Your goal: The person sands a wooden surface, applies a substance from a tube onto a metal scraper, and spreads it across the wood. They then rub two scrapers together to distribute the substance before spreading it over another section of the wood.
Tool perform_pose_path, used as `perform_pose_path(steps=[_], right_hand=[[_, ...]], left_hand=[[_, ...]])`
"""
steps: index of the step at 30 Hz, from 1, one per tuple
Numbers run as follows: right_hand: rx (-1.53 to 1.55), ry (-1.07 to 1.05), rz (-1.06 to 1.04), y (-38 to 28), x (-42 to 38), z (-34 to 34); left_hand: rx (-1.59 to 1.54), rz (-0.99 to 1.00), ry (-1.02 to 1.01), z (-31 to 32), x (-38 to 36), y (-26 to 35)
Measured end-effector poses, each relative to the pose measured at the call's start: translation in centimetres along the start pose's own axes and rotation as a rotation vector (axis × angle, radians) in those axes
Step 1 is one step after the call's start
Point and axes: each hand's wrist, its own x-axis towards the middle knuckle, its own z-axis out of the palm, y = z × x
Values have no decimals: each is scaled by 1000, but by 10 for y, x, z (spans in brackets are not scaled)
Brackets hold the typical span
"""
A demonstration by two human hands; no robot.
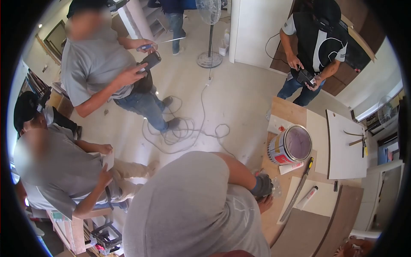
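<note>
one clear plastic wrapper [277, 186] lies inside the wooden table's [268, 225] near edge, beside the dark-gloved left hand [263, 186]; bare right hand [266, 204] farther; both grips, long axis indeterminable.

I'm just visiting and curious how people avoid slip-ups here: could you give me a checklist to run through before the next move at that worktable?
1. Camera wearer's own hands in view: not ok, neither shows.
2. Open metal can upright on the worktable: ok.
3. Long-bladed tool lying apart from the co-worker's gloved hand: ok.
4. What lies beneath that gloved hand: cannot tell, the hand covers it.
5. Floor free of loose cable: not ok, it lies in loops.
6. Co-worker in the black-and-white shirt standing back from the gloved hand: ok.
</note>
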Motion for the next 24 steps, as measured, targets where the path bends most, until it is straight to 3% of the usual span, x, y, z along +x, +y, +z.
perform_pose_path(steps=[6,9,12,15,24], right_hand=[[-6,56,-40,-8,8,-7],[64,-41,28,-9,23,-25],[54,-460,201,-4,71,-66],[69,-400,224,3,87,-71],[68,-580,377,-13,104,-84]], left_hand=[[72,-18,33,-11,-14,-4],[92,-97,11,-31,-16,-2],[14,-138,-30,-34,-14,-4],[-12,-134,-49,-23,-8,-4],[-34,-181,-103,-12,12,2]])
